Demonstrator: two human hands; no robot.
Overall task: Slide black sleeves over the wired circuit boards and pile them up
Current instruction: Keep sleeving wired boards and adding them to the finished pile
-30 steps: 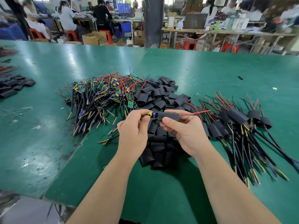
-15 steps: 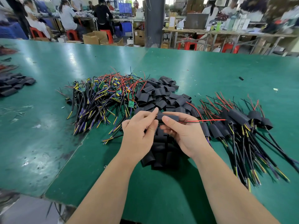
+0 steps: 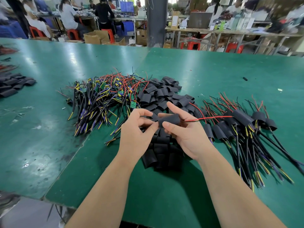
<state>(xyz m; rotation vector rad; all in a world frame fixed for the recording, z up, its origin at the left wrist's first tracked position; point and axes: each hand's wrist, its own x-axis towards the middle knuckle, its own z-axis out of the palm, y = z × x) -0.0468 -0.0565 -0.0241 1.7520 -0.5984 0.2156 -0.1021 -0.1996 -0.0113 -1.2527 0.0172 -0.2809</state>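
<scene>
My right hand (image 3: pixel 185 134) pinches a black sleeve (image 3: pixel 170 120) between thumb and fingers, index finger raised. Thin red and black wires (image 3: pixel 213 117) stick out of the sleeve's right end. My left hand (image 3: pixel 138 129) pinches the sleeve's left end, where the board is hidden inside. Under both hands lies a heap of loose black sleeves (image 3: pixel 162 99). To the left is a tangle of bare wired circuit boards (image 3: pixel 102 99). On the right lies the pile of sleeved boards (image 3: pixel 243 125) with their cables fanned toward me.
The green table (image 3: pixel 213 76) has a seam running down its middle and a near edge close to my arms. More black sleeves (image 3: pixel 14 84) lie at the far left. A small black bit (image 3: pixel 245 78) sits far right. People work at benches behind.
The yellow and blue parts of the board that showed at the sleeve's left end are now covered by the sleeve. The red wire reaches further right. My right index finger has lifted.
</scene>
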